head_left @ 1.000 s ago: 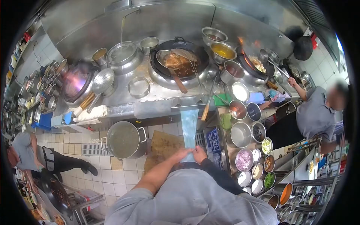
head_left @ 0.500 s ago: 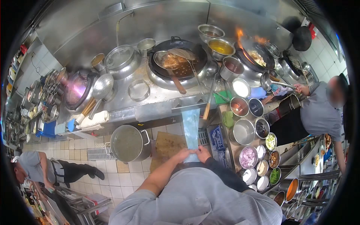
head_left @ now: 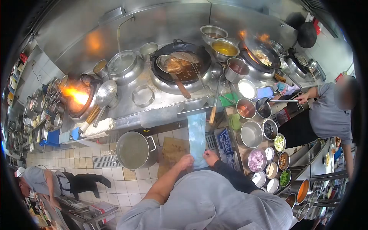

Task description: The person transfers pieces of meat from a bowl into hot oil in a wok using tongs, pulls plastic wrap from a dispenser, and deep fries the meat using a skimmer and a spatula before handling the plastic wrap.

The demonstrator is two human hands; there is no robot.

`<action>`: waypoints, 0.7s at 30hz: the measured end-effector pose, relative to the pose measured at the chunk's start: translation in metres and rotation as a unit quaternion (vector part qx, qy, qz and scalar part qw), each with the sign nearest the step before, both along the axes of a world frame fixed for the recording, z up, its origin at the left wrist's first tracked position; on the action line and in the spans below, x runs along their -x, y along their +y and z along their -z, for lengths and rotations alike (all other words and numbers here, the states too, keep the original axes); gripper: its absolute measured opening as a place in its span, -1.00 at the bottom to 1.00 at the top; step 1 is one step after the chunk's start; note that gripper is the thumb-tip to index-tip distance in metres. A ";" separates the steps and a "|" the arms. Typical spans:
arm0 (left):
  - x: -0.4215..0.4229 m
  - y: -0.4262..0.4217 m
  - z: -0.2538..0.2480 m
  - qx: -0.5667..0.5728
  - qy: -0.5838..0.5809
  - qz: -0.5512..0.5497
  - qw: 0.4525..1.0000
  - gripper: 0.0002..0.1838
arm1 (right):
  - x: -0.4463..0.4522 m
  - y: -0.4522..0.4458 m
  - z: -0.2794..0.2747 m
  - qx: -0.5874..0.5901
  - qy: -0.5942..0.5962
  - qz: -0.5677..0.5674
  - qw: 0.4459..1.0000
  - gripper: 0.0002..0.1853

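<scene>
Listing, left to right, from my place at the range:

- Flaming wok, far left.
- Perforated skimmer, beside it; folded white towel on the range edge.
- Two-handled stockpot, on the floor, holding cloudy liquid.
- Black wok, a wooden-handled strainer inside.
- My left hand: fingers curled and pressed together, apparently closed on the strip's left edge; fingertip detail hidden.
- Pale blue strip, cloth or film, I cannot tell which: hanging from the range front to my waist, between my hands.
- My right hand: thumb and fingers apparently pinching the right edge.
- Wooden-handled ladle, beyond my right hand.
- Bowl of chopped purple onion, on the side counter.
- Co-worker, far right.

Handling note, my judgement: grip both edges at matching height, pull evenly outward, keep the width flat and the strip clear of the flames.
</scene>
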State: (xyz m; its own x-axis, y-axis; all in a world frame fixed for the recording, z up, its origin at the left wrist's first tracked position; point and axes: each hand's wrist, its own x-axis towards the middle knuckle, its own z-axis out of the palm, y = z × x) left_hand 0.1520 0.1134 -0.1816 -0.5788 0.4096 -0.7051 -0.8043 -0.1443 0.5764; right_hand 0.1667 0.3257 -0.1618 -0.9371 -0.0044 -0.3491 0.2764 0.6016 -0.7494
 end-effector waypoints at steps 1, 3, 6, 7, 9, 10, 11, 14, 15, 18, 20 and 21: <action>0.000 -0.003 0.008 0.001 0.001 0.000 1.000 -0.89 | 0.002 -0.003 -0.002 0.009 -0.004 -0.015 1.000 -0.65; 0.001 -0.010 0.023 -0.035 0.004 -0.016 0.999 -0.95 | 0.008 -0.010 -0.012 0.020 -0.005 -0.028 0.999 -0.65; 0.000 -0.014 0.024 0.046 0.076 -0.024 0.996 -0.94 | 0.015 -0.022 -0.031 0.043 -0.055 -0.041 0.997 -0.64; 0.003 -0.016 0.014 0.046 0.078 -0.021 0.996 -0.94 | 0.017 -0.025 -0.032 0.045 -0.038 -0.057 0.997 -0.64; 0.009 -0.019 -0.014 0.087 0.044 0.000 0.995 -0.91 | 0.019 -0.028 -0.030 0.049 -0.019 -0.068 0.996 -0.64; 0.012 -0.019 -0.010 0.089 0.046 0.003 0.995 -0.91 | 0.020 -0.029 -0.027 0.059 -0.021 -0.070 0.996 -0.64; 0.016 -0.019 0.003 0.104 0.083 0.000 0.991 -0.91 | 0.021 -0.031 -0.021 0.069 -0.024 -0.071 0.995 -0.65; 0.017 -0.021 0.001 0.111 0.104 -0.014 0.988 -0.87 | 0.024 -0.032 -0.004 0.087 -0.007 -0.078 0.993 -0.65; 0.015 -0.020 -0.007 0.099 0.086 -0.032 0.991 -0.84 | 0.024 -0.031 -0.005 0.090 -0.006 -0.074 0.993 -0.65; 0.015 -0.019 -0.015 0.070 -0.004 -0.032 0.997 -0.78 | 0.024 -0.026 -0.016 0.084 -0.144 -0.040 0.985 -0.67; 0.012 -0.035 -0.016 0.011 -0.010 0.018 1.000 -0.72 | 0.022 -0.007 0.024 -0.054 0.015 -0.069 0.996 -0.72; 0.005 -0.039 -0.019 0.027 -0.016 0.009 0.999 -0.72 | 0.019 -0.001 0.020 -0.059 -0.007 -0.027 0.998 -0.71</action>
State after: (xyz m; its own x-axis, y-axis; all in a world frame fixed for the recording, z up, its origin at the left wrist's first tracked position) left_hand 0.1473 0.0740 -0.1629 -0.5491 0.3812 -0.7438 -0.8242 -0.0996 0.5574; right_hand 0.1477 0.3247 -0.1822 -0.9317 -0.0132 -0.3629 0.2506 0.6998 -0.6689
